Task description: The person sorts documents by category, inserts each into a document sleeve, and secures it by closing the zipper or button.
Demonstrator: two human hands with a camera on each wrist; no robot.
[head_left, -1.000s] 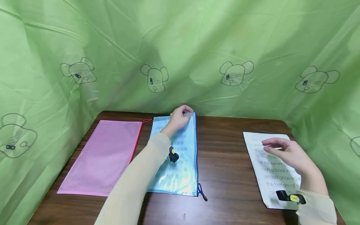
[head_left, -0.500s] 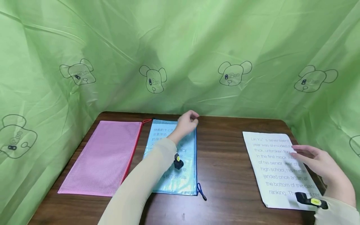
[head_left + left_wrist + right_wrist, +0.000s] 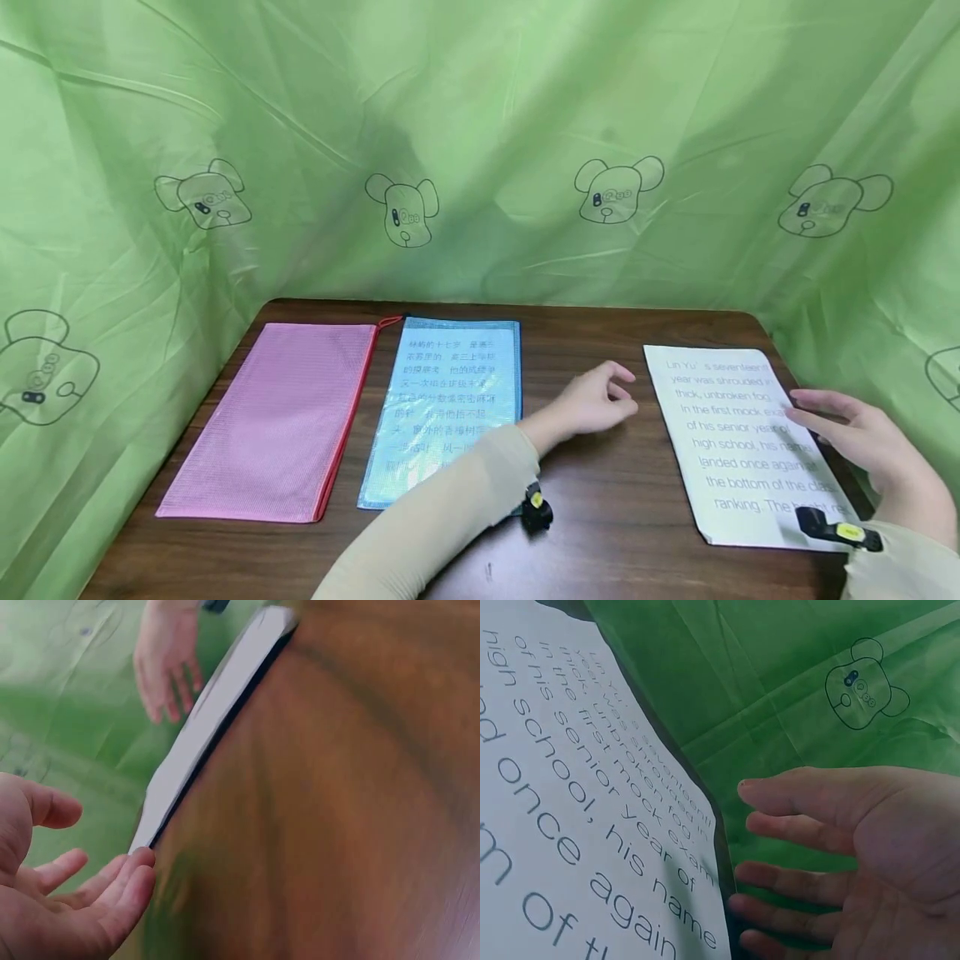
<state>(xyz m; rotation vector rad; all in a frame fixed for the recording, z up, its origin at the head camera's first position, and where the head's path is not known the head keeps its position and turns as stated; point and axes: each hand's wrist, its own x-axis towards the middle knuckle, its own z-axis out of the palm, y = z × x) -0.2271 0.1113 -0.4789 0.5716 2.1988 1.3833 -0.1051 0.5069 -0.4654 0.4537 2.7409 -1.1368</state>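
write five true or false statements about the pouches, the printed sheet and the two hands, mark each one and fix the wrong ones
1. The pink zip pouch lies to the left of the blue zip pouch. True.
2. The left hand grips the blue zip pouch. False: the left hand holds nothing and is between that pouch and the white printed sheet.
3. The white printed sheet bears English text. True.
4. The right hand is at the sheet's left edge. False: the right hand is at its right edge.
5. Both pouches lie on the wooden table. True.
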